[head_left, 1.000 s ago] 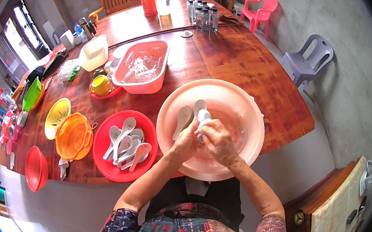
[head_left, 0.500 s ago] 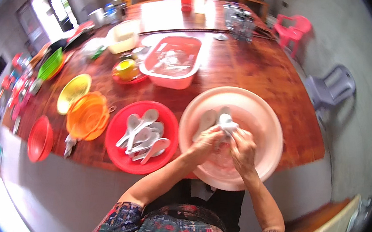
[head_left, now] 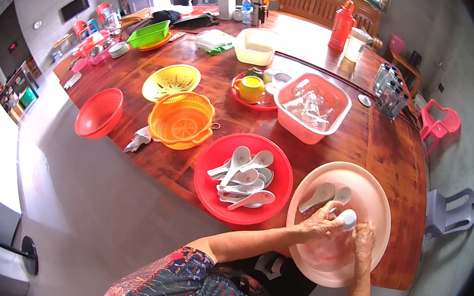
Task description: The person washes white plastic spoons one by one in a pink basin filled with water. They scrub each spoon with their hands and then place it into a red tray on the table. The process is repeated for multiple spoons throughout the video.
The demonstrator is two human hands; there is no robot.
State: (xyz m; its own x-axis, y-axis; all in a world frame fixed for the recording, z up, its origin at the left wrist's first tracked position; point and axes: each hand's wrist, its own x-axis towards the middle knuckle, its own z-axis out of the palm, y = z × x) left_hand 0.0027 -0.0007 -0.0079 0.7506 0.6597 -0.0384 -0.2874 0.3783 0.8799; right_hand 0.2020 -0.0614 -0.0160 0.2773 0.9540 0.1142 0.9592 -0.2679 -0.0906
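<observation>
Over a wide pale-pink basin (head_left: 383, 212) of water, my left hand (head_left: 320, 225) grips a white soup spoon (head_left: 347, 219), its rounded bowl showing beside the fingers. My right hand (head_left: 363, 239) is closed close by on the spoon's right; what its slightly blurred fingers hold is hidden. Two more spoons (head_left: 321, 195) lean inside the basin's far-left wall. To the left stands a round red basin (head_left: 281, 181) with several white soup spoons (head_left: 245, 178) piled in it, some with a floral print.
Behind is a pink tub (head_left: 308, 133) of clear glassware. A yellow cup (head_left: 251, 89) sits on a red plate. Orange (head_left: 182, 120) and yellow colanders (head_left: 171, 83), a red bowl (head_left: 100, 113) and a crumpled cloth (head_left: 140, 138) lie leftward. Bottles (head_left: 390, 89) and a red flask (head_left: 342, 26) stand farther back.
The view has swung left, so the table sits farther right in it. Both hands stay over the pale basin; the spoon's bowl now shows between them, with my right hand slightly lower.
</observation>
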